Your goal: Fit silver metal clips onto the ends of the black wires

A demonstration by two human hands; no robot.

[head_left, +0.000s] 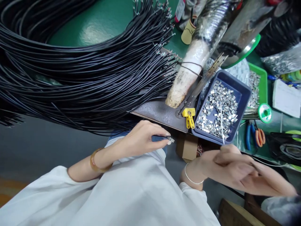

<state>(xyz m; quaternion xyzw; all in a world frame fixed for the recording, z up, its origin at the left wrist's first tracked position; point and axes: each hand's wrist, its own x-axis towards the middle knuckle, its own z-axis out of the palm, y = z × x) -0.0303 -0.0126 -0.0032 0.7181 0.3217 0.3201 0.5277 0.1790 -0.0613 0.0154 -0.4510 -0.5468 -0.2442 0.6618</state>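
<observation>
My left hand [147, 135] is in front of the bench edge, thumb and forefinger pinched on a small silver metal piece [171, 140]. A short dark length, perhaps a cable end, shows beside that piece, partly hidden by the fingers. To the right, my right hand [211, 161] is just below a dark blue tray [242, 94] of small silver metal pieces [215, 110]. Another person's hand [244, 171] reaches in from the right and overlaps it. Blur and overlap hide my right fingers, so their hold is unclear.
A large bundle of black cables [94, 75] covers the bench's left side. A plastic-wrapped pipe [188, 69] slants down near a yellow clip [189, 116]. Right of the tray are a green tray [262, 84], a solder spool [265, 113] and orange-handled pliers [259, 136].
</observation>
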